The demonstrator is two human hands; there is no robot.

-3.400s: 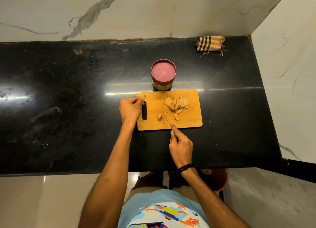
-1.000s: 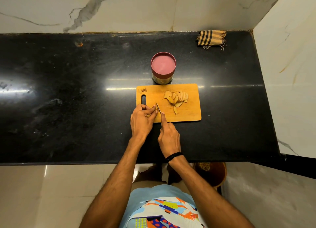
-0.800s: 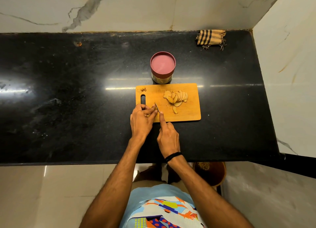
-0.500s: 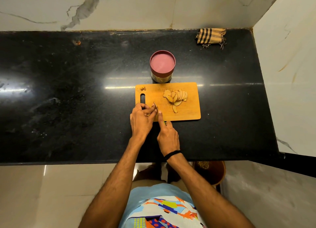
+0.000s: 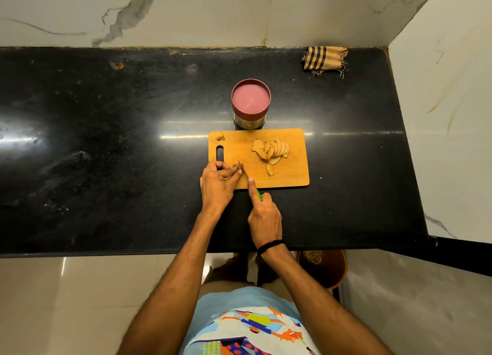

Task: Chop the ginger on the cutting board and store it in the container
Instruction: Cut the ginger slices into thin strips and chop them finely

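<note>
Left hand (image 5: 217,185) pinches a ginger stub (image 5: 240,164) on the cutting board (image 5: 290,177); right hand (image 5: 265,216) grips the knife (image 5: 245,172); fingertips (image 5: 240,171) best tucked back.

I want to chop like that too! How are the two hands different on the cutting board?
The left hand pinches a small ginger piece on the cutting board; the right hand grips a knife. The left hand's fingers bunch together; the right hand's forefinger lies straight along the blade. Only the right hand's wrist wears a black band; the left wrist is bare. Both meet at the board's near left corner.
</note>
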